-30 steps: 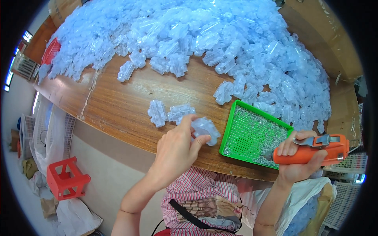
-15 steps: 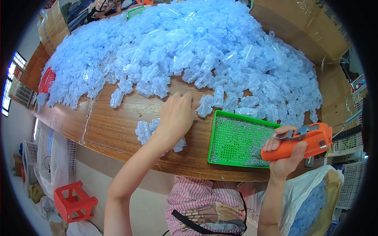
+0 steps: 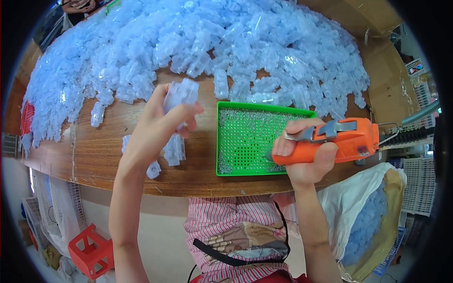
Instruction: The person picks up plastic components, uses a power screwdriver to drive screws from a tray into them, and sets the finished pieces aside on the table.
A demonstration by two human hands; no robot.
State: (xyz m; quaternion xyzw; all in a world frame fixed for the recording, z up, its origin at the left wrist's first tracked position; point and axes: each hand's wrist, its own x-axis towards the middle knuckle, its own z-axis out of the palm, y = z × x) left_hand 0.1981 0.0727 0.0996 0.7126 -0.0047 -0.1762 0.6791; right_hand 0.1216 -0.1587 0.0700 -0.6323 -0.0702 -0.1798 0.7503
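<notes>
Nearest to me, at the bottom of the frame, I have striped clothing (image 3: 207, 214) with a dark strap across it; a white sack (image 3: 337, 203) of pale plastic pieces stands open at the lower right, and a red stool (image 3: 89, 252) at the lower left. Just above is the brown wooden table (image 3: 99, 162). Right of centre, my view shows the right hand (image 3: 304, 172) wrapped firmly around an orange power screwdriver (image 3: 351, 150), its thumb along the near side and its fingers over the top; the tool's tip points left, over the green tray (image 3: 238, 173), though I cannot tell whether it touches anything there. Small silver screws (image 3: 236, 115) lie thickly along the tray's far side, while the perforated floor shows through nearer its front. Left of centre, the left hand (image 3: 163, 115) grasps a clear plastic piece (image 3: 186, 92) between thumb and fingers, left of the tray's far corner. By that wrist I can see a few loose pieces (image 3: 174, 152) on the wood, partly hidden by the forearm. Farther back, a broad, bluish pile (image 3: 203, 42) of similar parts spreads across the upper frame, with cardboard (image 3: 389, 70) at the upper right and another person (image 3: 79, 5) at the upper left.
</notes>
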